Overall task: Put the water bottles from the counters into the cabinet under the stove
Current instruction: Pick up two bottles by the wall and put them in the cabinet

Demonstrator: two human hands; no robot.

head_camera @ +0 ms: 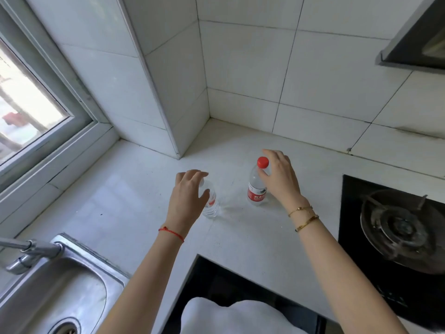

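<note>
White cloth (231, 317): nearest us, bottom edge, cut off
Sink (31, 307): steel, lower left, partly out of frame; we see only its drain
Left hand (189, 196): ours, fingers curved over the clear bottle (212, 203); grip uncertain, cap hidden
Right hand (279, 179): fingers loosely round the red-capped bottle's (257, 189) neck; grip unclear
Bottles: upright on the white counter (134, 194), near each other, between sink and stove (395, 237)
Contents: both look clear; fill level unreadable
Label: red, white writing too small to read
</note>
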